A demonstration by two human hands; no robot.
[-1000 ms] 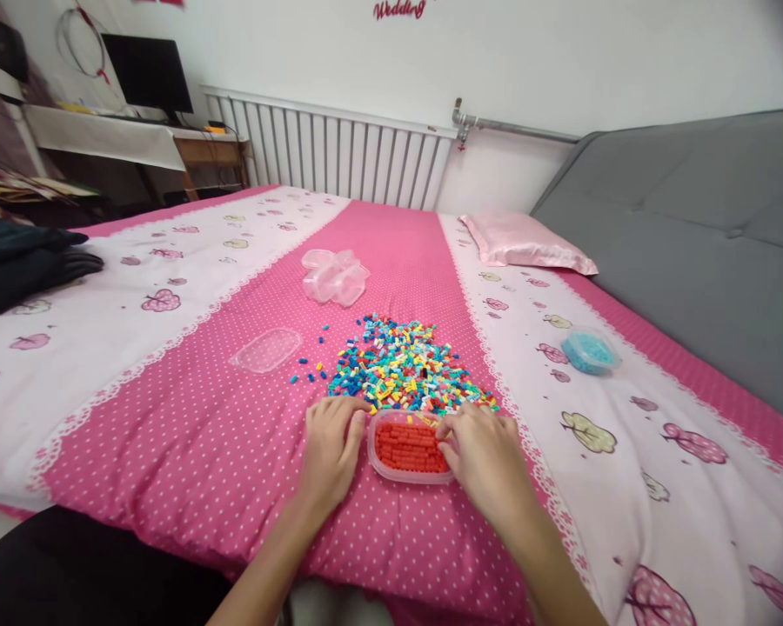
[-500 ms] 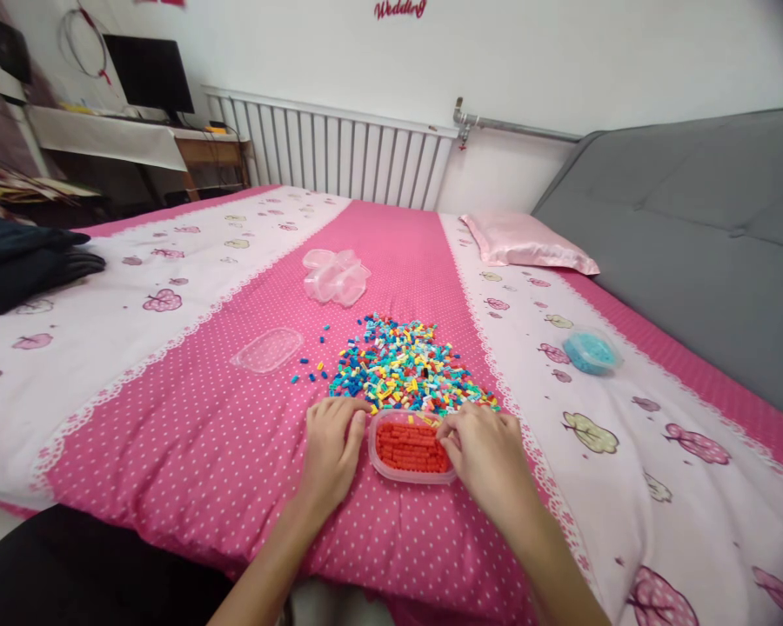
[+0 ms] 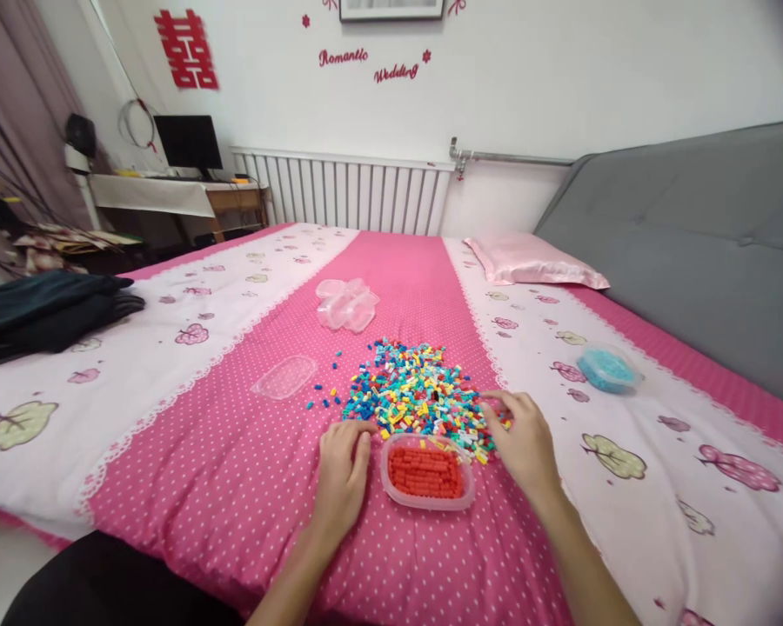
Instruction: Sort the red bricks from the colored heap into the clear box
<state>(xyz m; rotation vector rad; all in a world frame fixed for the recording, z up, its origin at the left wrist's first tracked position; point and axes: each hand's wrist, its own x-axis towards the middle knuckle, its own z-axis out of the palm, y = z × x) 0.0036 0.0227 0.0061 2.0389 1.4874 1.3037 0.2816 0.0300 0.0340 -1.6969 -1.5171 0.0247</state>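
Note:
A clear plastic container [image 3: 391, 494] holds rows of red toy bricks [image 3: 425, 474] packed side by side. Behind it a loose heap of small multicoloured bricks [image 3: 424, 391] spreads over the bedspread. My left hand [image 3: 344, 456] lies left of the container, fingers stretched toward the heap's near edge, with nothing visible in it. On the right edge of the heap is my right hand [image 3: 522, 435], thumb and forefinger apart over the bricks. Its other fingers are partly hidden, and no brick shows in its grasp.
A clear lid [image 3: 287, 377] lies left of the heap, with several stacked clear containers [image 3: 347, 304] farther back. A container of light blue bricks [image 3: 608, 369] sits at the right. Dark clothing [image 3: 52, 313] lies at the left, a pink pillow [image 3: 538, 259] near the headboard.
My right hand has left the container's right rim and moved up and right to the heap's edge. My left hand stays beside the container. The view has tilted upward.

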